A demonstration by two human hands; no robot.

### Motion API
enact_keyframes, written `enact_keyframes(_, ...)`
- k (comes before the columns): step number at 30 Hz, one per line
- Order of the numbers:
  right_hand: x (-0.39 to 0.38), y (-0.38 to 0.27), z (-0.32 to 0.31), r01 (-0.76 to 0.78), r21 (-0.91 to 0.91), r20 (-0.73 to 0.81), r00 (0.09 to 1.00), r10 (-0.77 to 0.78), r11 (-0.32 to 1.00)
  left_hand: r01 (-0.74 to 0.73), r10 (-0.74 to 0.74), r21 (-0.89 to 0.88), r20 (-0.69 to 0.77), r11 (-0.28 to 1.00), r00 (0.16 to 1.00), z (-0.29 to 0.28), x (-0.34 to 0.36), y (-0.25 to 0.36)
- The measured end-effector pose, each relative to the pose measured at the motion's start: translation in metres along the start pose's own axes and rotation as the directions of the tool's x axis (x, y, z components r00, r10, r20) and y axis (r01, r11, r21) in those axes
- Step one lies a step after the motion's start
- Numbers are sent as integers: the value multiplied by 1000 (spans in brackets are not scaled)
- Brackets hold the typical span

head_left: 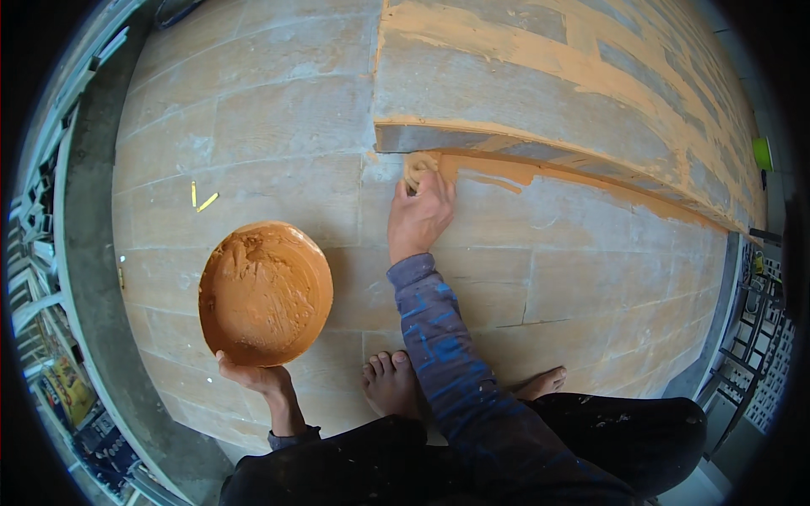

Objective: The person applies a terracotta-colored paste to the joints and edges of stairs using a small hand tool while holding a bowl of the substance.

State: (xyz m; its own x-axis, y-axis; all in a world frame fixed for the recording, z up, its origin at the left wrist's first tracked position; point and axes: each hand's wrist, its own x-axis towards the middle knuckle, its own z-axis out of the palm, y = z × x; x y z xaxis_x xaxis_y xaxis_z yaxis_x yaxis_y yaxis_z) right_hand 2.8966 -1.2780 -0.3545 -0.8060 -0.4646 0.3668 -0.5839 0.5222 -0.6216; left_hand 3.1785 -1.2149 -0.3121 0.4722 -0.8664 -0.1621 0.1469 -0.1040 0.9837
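Note:
My left hand (255, 377) holds a round bowl (326, 287) from beneath its near edge, with its fingers mostly hidden. Thick orange paste (268, 295) coats the bowl's inside. My right hand (424, 215) is closed on a tan, rounded sponge-like piece (417, 164), whose exact kind I cannot make out. It presses this piece to the floor at the left end of a raised step (498, 84). Orange paste (485, 166) runs along the joint at the step's foot, to the right of that hand. More paste fills wide bands across the step's top.
Wood-look tiles (295, 181) cover the floor around my bare feet (391, 384). Small yellow pieces (207, 201) lie at the left. A grey ledge (87, 278) borders the floor there, with clutter beyond. A green container (762, 153) and black racks (751, 329) stand at the far right.

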Motion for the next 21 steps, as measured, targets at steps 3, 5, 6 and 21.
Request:
enact_keyframes(3,-13,-36,17,66,175,142,986,-91,982,-66,67,20,-71,998,995,3,0,9)
enact_keyframes(5,-11,-47,32,154,221,231,951,-205,963,-94,97,54,-71,994,993,14,-14,13)
enact_keyframes(6,-5,-52,39,147,225,234,951,-200,963,-110,114,62,-75,992,991,19,-20,13)
enact_keyframes(21,116,136,-70,-406,312,904,406,-136,859,-366,409,194,-292,910,864,33,-50,88)
